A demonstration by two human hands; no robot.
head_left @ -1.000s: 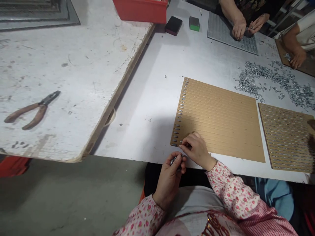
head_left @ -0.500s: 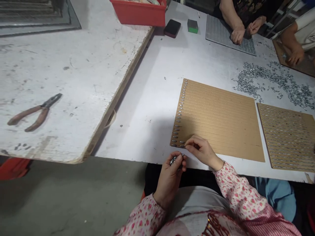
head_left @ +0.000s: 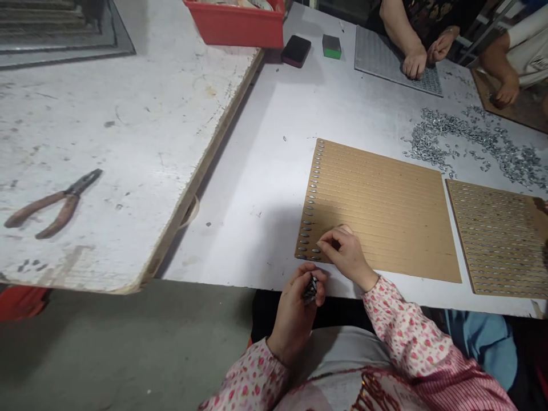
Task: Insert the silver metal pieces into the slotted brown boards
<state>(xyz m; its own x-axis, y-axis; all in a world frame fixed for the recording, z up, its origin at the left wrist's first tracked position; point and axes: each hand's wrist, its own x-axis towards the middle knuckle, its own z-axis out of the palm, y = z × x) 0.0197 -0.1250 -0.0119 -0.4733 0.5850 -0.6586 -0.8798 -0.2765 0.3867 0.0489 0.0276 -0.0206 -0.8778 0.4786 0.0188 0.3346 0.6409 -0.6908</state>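
My left hand point(head_left: 296, 305) is closed around a small heap of grey oval metal pieces point(head_left: 310, 290), held just off the table's front edge. Over the near left corner of a brown grooved board point(head_left: 381, 205), my right hand point(head_left: 346, 255) pinches thumb and forefinger together; anything between the fingertips is too small to make out. Beside those fingertips lies an oval metal piece point(head_left: 315, 250) on the board. A column of similar pieces point(head_left: 309, 208) runs along the board's left edge, with two more in a second column at the near end.
To the right lies a second board point(head_left: 496, 245) covered with rows of pieces. Loose metal pieces point(head_left: 432, 137) are spread behind. Pliers point(head_left: 60, 202) rest on the left table, near a red bin point(head_left: 240, 25). Two co-workers' hands point(head_left: 414, 61) work over boards at the back.
My right hand has moved slightly away from the board's near edge, up to the second piece of the new column. My left fingers have shifted, showing more of the pieces inside.
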